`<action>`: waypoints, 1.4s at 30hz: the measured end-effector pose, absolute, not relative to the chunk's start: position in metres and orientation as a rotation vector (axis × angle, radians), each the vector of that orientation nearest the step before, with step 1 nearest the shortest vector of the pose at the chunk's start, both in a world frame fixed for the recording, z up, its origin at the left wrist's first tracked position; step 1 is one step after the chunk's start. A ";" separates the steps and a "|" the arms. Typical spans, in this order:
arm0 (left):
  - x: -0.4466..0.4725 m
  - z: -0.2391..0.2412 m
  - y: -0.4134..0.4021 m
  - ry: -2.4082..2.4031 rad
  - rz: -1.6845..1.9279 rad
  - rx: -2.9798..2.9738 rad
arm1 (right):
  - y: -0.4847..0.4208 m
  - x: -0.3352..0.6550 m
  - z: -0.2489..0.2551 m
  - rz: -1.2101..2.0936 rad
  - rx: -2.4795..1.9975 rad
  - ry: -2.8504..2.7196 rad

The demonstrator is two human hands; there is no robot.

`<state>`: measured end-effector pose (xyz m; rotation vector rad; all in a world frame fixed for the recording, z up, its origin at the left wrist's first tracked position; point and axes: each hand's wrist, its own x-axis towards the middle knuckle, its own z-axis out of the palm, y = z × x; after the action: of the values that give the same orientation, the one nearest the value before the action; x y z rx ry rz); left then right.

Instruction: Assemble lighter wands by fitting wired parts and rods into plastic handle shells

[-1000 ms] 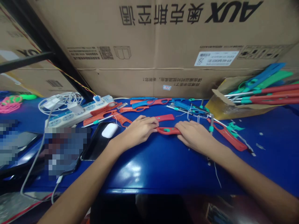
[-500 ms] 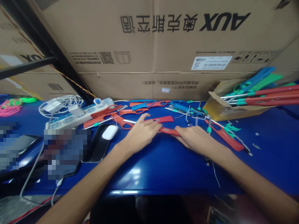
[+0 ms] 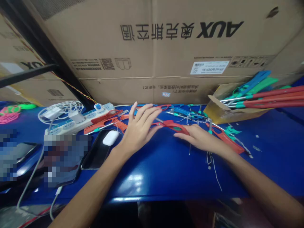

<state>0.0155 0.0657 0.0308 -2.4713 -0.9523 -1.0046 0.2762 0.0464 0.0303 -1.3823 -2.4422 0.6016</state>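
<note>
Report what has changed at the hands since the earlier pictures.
The left hand has opened from its grip on the red lighter handle, its fingers now raised and spread; whether its thumb still touches is unclear. The handle now slants, its left end farther from the wearer. Unchanged: the right hand holds the handle; the white earbud case and power strip stay put.

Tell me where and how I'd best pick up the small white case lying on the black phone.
Use your left hand, the nearer one, and come from above, pinching the white case by its two long sides, near the middle. It lies flat on the black phone with its top uncovered, and its rounded ends would likely slip more easily than the straighter sides.
</note>
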 end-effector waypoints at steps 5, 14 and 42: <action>0.002 0.025 0.078 -0.894 -0.826 -2.587 | 0.049 0.290 0.032 0.642 -1.465 -2.522; -0.005 0.025 0.081 -0.906 -0.689 -2.729 | 0.053 0.299 0.031 0.324 -1.610 -2.617; 0.036 0.000 0.059 -0.757 -0.682 -2.712 | 0.044 0.277 0.017 -0.069 -1.543 -2.785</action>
<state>0.0355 0.0592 -0.0005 -2.7117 -0.7570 -0.6821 0.2768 0.0440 0.0174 -1.5431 -2.7853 -0.0688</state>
